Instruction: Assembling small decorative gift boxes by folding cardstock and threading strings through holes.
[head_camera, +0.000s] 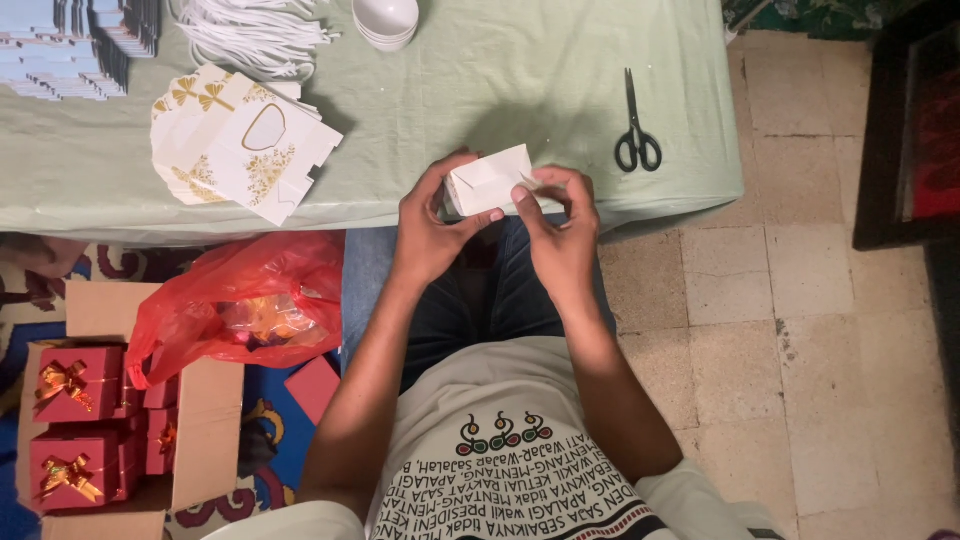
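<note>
A small white paper box (490, 180), partly folded with creased flaps, is held at the worktop's (480, 80) near edge. The left hand (432, 225) grips its side; the right hand (558, 225) pinches a flap.

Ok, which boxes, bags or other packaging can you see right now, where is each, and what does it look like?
Small white box: held between left hand and right hand, at the table edge.
Flat white cartons with gold print: stacked on the table's left.
Red plastic bag: on the floor, left, crumpled.
Red gift boxes with gold bows: inside the brown cardboard carton, lower left.
Stacks of pale flat packs: top left corner.
</note>
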